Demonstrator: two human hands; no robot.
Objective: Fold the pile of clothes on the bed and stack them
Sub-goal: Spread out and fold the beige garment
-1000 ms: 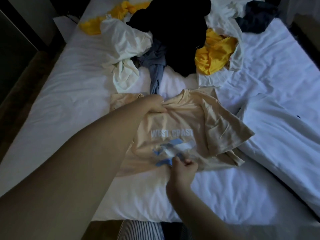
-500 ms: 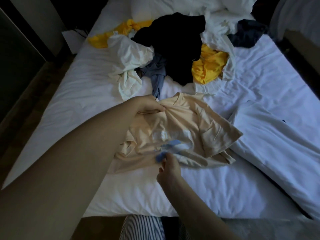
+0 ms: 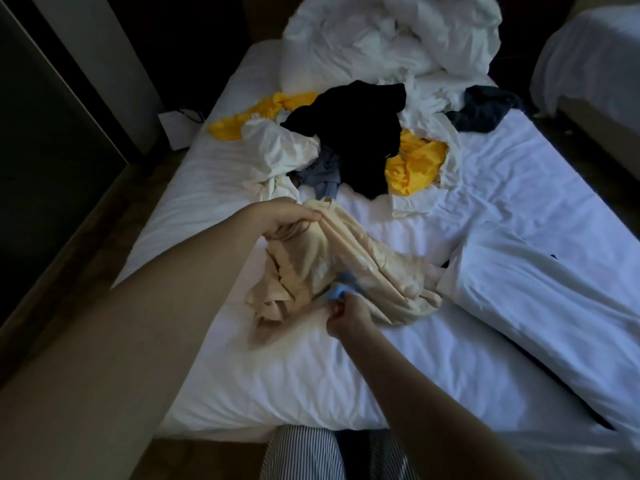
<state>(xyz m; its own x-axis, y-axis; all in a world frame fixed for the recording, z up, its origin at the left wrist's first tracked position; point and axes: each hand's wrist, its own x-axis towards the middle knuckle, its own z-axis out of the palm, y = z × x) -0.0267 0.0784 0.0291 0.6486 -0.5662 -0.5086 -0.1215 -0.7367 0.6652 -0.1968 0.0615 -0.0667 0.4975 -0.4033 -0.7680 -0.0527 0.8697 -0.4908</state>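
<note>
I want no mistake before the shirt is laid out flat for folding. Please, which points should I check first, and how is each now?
1. Left hand grips beige fabric T-shirt near collar: ok.
2. Right hand pinches it at the blue print: ok.
3. T-shirt flat: not ok, bunched.
4. Bare white bed sheet in front: ok.
5. T-shirt apart from grey crumpled garment: cannot tell.
</note>
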